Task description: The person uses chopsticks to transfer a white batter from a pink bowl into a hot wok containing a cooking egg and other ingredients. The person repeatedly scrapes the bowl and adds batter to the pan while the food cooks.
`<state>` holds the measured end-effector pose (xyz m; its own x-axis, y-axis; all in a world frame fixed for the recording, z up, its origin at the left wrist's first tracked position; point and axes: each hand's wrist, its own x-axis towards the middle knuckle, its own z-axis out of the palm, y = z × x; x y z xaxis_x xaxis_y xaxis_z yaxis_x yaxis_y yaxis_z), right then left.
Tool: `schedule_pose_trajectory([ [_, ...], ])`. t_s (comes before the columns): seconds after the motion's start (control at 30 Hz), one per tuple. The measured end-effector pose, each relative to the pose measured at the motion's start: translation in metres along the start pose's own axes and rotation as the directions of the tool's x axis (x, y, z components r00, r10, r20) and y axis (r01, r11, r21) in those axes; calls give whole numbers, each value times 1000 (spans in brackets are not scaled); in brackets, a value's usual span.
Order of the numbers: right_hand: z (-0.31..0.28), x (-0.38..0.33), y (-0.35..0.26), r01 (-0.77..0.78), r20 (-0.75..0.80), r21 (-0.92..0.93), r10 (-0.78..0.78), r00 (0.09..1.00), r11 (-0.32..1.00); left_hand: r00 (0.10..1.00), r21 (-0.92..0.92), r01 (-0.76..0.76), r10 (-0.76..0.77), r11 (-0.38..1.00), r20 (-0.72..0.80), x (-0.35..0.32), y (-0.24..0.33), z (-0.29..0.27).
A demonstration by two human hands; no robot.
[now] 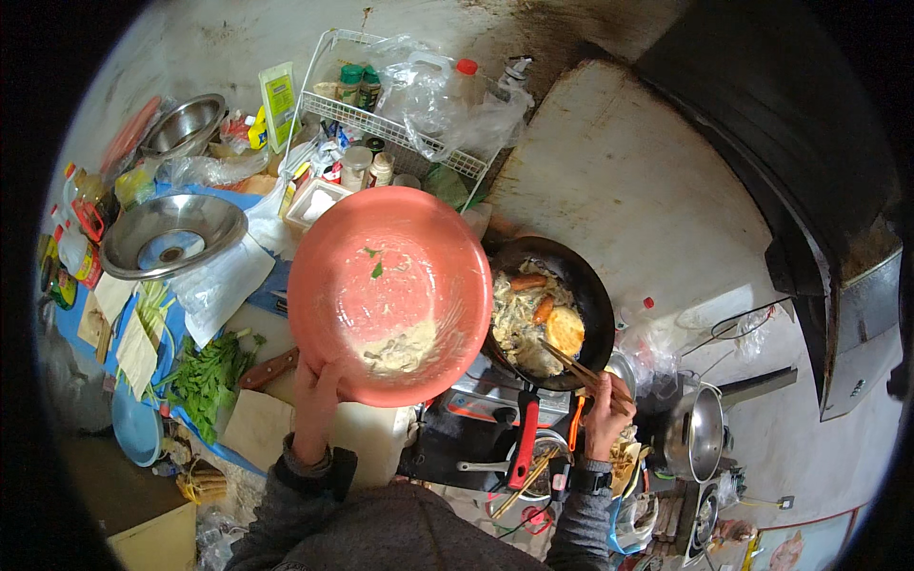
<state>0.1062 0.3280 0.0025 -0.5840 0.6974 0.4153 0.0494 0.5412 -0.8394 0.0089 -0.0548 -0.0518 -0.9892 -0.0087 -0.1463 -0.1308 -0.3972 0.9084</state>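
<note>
My left hand [318, 404] grips the near rim of a large pink basin [324, 257], tilted so that its inside shows. Pale batter [405, 347] and a few green leaf bits cling to the basin's wall and bottom. Between the fingers of my right hand [606, 416] is a pair of wooden chopsticks [571, 364], their tips reaching into a black frying pan [602, 295]. In the pan lie a battered mixture [514, 333], browned sausage-like pieces [543, 309] and a round golden piece [564, 329]. The pan's red handle [525, 443] points toward me.
Left of the basin are a steel bowl [214, 221], leafy greens [207, 381] and a wooden-handled knife [269, 369]. A white wire rack [381, 124] with jars stands behind. A steel pot [703, 433] sits at the right, under a dark range hood [790, 114].
</note>
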Motion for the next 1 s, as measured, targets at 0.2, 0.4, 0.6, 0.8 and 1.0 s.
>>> schedule_pose_trajectory([
  [0.2, -16, -16, -32, -40, -129, 160, 62, 990, 986, 998, 90, 37, -42, 995, 55, -5, -2, 7],
  [0.4, -18, -53, -76, -47, -76, 345, 77, 994, 938, 985, 226, -119, 85, 967, 153, -14, 7, 21],
  [0.6, 6, -83, -97, 25, 251, 174, -69, 966, 984, 974, 177, -143, 107, 974, 201, -20, 18, 32],
  [0.8, 26, -91, -111, -34, 254, 266, -36, 967, 963, 973, 251, -126, 70, 960, 220, -22, 20, 33],
  [1.0, 35, -93, -111, 14, 318, 183, -73, 945, 983, 960, 204, -144, 87, 968, 266, -26, 24, 36],
])
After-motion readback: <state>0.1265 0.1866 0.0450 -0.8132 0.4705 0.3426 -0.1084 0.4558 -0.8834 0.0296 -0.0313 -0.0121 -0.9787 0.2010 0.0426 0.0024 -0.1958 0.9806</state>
